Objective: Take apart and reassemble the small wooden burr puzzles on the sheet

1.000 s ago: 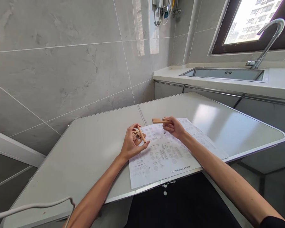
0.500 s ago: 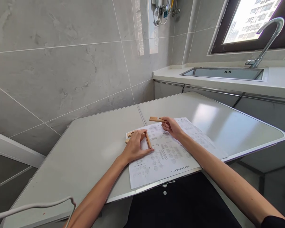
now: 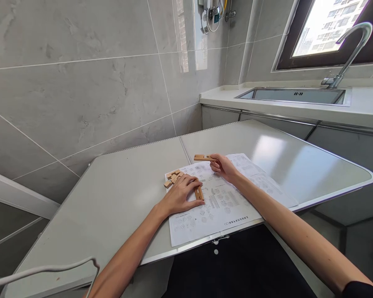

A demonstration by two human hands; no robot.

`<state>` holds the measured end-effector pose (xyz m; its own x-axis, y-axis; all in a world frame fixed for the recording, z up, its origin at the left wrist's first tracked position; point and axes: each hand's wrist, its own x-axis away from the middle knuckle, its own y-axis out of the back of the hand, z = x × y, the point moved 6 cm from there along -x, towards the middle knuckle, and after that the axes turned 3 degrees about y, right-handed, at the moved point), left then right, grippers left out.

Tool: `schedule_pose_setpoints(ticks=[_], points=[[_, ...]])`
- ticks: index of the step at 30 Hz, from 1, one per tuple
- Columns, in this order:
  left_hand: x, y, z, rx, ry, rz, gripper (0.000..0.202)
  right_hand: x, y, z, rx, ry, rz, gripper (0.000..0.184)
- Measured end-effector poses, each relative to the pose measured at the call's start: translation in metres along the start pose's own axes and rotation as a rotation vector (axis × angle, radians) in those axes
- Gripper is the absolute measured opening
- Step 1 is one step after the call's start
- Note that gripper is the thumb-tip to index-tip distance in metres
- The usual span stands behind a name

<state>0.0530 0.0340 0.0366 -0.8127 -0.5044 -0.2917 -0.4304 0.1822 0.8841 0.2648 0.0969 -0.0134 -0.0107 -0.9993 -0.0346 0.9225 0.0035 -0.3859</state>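
Note:
My left hand [image 3: 182, 193] grips a flat wooden puzzle piece [image 3: 199, 193] between thumb and fingers, low over the printed sheet [image 3: 236, 209]. In my right hand [image 3: 221, 165], one end of a notched wooden puzzle piece [image 3: 202, 157] is pinched, and its other end points left above the sheet's far edge. Several more wooden puzzle pieces [image 3: 174, 177] lie in a small pile at the sheet's left corner, just beyond my left hand. Small diagrams cover the sheet, which lies partly under both forearms.
The pale folding table [image 3: 118, 194] has a seam across its middle and a metal latch [image 3: 219, 239] at the front edge. A white cable [image 3: 49, 269] hangs at the lower left. Behind stand a tiled wall [image 3: 96, 95] and a counter with a sink [image 3: 292, 96] and tap [image 3: 351, 49].
My left hand has shifted slightly right and toward me, and its piece now lies flatter. More of the pile shows. The right hand's piece has moved slightly left.

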Motion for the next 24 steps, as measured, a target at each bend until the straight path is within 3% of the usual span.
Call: schedule_pose_setpoints(ticks=[12,24], points=[[0.0,0.002,-0.001,-0.043,-0.006,-0.025,0.045,0.003,-0.004,-0.001,0.041,-0.007,0.043,0.044],[0.002,0.004,0.014,-0.123,0.075,-0.198,0.035,0.012,-0.015,0.003,0.146,0.015,0.108,0.044]])
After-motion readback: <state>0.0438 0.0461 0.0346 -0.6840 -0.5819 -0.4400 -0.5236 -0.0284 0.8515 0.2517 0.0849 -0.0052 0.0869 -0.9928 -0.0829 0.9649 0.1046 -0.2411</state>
